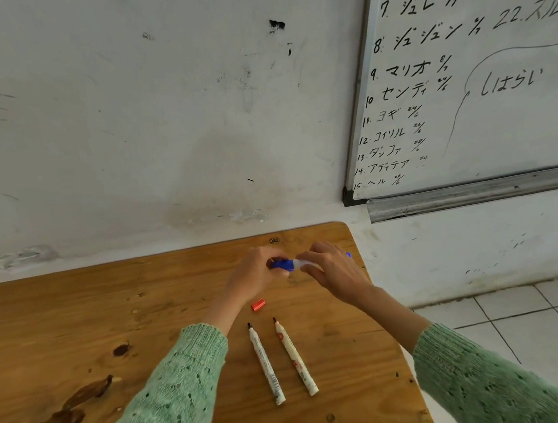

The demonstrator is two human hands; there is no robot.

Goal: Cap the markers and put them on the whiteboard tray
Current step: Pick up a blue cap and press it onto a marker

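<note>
My left hand point(255, 274) grips a blue cap point(282, 265) that meets the end of a white marker with a blue tail point(302, 262), whose barrel is held in my right hand point(331, 267). Both hands hover over the far part of the wooden table point(75, 319). Two uncapped white markers lie side by side nearer to me: one with a black tip point(266, 364), one with a dark red tip point(296, 357). A loose red cap point(258, 305) lies just beyond their tips. The metal whiteboard tray point(468, 193) runs along the whiteboard's bottom edge, up on the right.
The whiteboard point(483, 69), covered in handwriting, hangs on a scuffed white wall. The table's right edge drops off to a white tiled floor point(540, 321). Dark knots and stains point(74, 408) mark the table's left part.
</note>
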